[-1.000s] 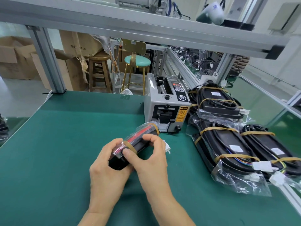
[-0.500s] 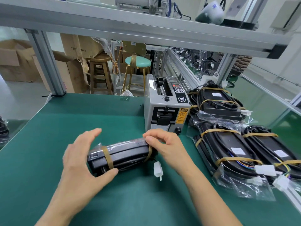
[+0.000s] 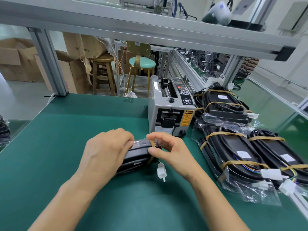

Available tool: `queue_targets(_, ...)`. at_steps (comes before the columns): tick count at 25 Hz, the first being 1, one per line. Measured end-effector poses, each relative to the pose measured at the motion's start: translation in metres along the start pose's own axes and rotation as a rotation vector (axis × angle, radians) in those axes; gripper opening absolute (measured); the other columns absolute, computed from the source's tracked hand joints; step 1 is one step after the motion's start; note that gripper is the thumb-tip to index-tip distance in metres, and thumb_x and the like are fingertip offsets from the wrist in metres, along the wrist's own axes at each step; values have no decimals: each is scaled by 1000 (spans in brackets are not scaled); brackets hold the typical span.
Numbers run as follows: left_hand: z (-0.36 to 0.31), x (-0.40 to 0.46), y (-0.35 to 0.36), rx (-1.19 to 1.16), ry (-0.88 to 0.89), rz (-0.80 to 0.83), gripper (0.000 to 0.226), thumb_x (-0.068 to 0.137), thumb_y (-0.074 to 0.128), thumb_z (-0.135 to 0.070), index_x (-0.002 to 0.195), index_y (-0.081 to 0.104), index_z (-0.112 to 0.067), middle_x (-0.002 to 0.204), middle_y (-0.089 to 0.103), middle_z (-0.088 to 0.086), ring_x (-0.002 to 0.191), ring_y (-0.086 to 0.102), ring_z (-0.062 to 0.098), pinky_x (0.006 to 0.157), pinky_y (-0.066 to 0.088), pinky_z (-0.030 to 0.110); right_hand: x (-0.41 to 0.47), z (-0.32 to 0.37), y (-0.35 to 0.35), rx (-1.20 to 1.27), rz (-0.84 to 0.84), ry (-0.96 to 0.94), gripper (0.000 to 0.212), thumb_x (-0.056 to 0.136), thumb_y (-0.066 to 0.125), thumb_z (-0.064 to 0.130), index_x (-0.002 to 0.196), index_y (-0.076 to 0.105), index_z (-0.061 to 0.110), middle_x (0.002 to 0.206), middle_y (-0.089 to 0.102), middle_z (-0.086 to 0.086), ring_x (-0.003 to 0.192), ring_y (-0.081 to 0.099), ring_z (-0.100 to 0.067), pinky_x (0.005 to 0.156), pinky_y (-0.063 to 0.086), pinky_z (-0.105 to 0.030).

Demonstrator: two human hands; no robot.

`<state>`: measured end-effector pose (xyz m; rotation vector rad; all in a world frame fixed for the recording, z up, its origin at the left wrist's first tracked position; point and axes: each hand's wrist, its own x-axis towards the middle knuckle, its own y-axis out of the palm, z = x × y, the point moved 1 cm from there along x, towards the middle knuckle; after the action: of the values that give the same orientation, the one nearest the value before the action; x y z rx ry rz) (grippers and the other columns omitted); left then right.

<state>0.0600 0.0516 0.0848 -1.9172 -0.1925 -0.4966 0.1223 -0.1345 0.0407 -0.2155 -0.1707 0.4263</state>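
A black bagged unit (image 3: 135,156) wrapped in clear plastic lies on the green table mat (image 3: 66,139) in front of me. My left hand (image 3: 106,150) covers its left part, fingers curled over the top edge. My right hand (image 3: 166,150) pinches the tan rubber band (image 3: 152,144) round the unit's right end between thumb and forefinger. A white connector (image 3: 161,171) on a short cable hangs from that end onto the mat. The left end of the unit is hidden under my left hand.
A grey tape dispenser machine (image 3: 171,112) stands just behind the hands. Several banded black units in plastic bags (image 3: 236,152) are piled to the right. Aluminium frame post (image 3: 50,64) stands at the back left; stools (image 3: 141,64) and cardboard boxes (image 3: 18,60) lie beyond the table.
My left hand has gone from open beside the unit's left end to laid over it. My right hand has shifted from the unit's end to pinching the rubber band there.
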Motion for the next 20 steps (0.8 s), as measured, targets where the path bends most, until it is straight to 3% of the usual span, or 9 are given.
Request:
queue_targets(2, 1, 0, 2, 111, 46, 5, 25, 90, 40, -24, 78, 60, -14, 72, 58, 0, 58, 54, 29, 51, 47, 39, -1, 1, -3, -28, 8, -22, 27, 76, 75, 22, 100, 71, 34, 109, 70, 12, 109, 62, -9, 100, 42, -22)
queue_targets(5, -3, 6, 5, 120, -38, 4, 12, 90, 48, -11, 79, 50, -14, 65, 53, 0, 51, 48, 32, 48, 44, 38, -1, 4, -4, -64, 23, -22, 24, 72, 80, 24, 95, 73, 30, 104, 69, 17, 107, 60, 1, 93, 38, -8)
queue_targets(10, 1, 26, 15, 112, -280, 102, 12, 94, 41, -19, 84, 41, -24, 72, 53, -4, 71, 49, 27, 61, 32, 33, 4, 14, 1, -111, -67, -61, 7, 79, 78, 17, 84, 75, 14, 89, 72, 2, 89, 64, -16, 90, 48, -27)
queue_targets(13, 2, 25, 16, 73, -298, 105, 11, 95, 41, -24, 86, 47, -25, 78, 60, -3, 76, 53, 27, 63, 37, 34, 5, 20, 9, -280, -140, -89, 12, 77, 78, 29, 75, 72, 19, 82, 70, 8, 81, 63, -10, 84, 50, -32)
queue_targets(15, 3, 21, 15, 9, -310, 86, 12, 95, 44, -27, 86, 51, -25, 79, 63, -4, 78, 55, 26, 64, 40, 34, 9, 24, 13, -444, -158, -107, 14, 84, 68, 30, 74, 70, 19, 78, 68, 9, 79, 62, -13, 81, 50, -37)
queue_targets(18, 0, 17, 14, -24, -310, 62, 11, 94, 47, -27, 85, 55, -26, 79, 66, -6, 79, 56, 25, 64, 41, 34, 14, 29, 12, -638, -59, -98, 19, 93, 57, 29, 79, 64, 18, 82, 63, 7, 80, 58, -17, 80, 48, -38)
queue_targets(20, -1, 17, 14, -4, -305, 62, 11, 93, 48, -27, 85, 55, -26, 80, 66, -4, 80, 57, 26, 67, 44, 35, 14, 33, 10, -518, 56, 26, 21, 91, 60, 36, 79, 62, 19, 80, 63, 7, 76, 56, -12, 77, 48, -34)
